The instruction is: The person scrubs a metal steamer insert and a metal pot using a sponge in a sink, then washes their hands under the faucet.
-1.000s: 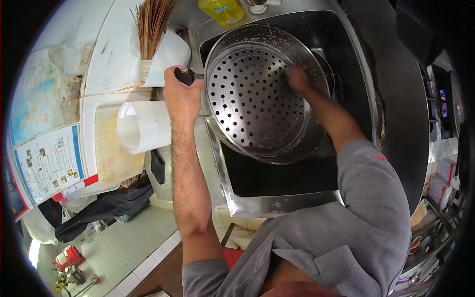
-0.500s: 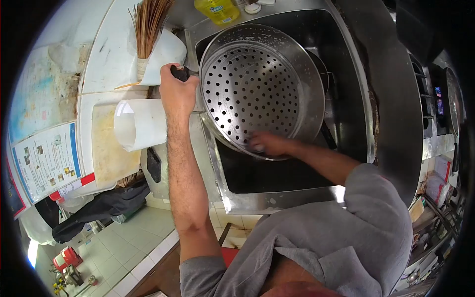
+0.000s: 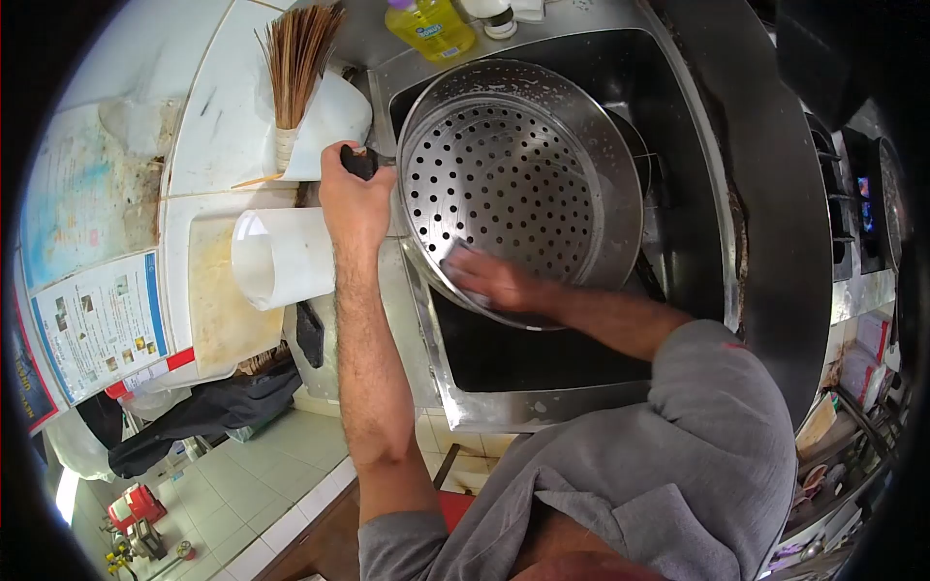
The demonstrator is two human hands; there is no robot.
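A large round metal steamer pan (image 3: 513,179), its base punched with many holes, sits tilted over the sink (image 3: 504,363). My left hand (image 3: 356,213) is closed around the pan's black side handle (image 3: 359,163) at the left rim. My right hand (image 3: 499,283) reaches inside the pan, pressed to the perforated base near the lower left wall. Under its fingertips shows the edge of a small greyish scrubbing pad (image 3: 452,252), mostly hidden by the fingers.
A yellow soap bottle (image 3: 431,29) stands on the sink's back ledge. To the left are a stick brush (image 3: 295,68) and a white plastic container (image 3: 281,254). A stove (image 3: 843,203) lies beyond the steel counter (image 3: 775,203) on the right.
My right hand has moved left and slightly up across the pan's base. The left hand keeps its hold on the handle. The whole view has shifted a little.
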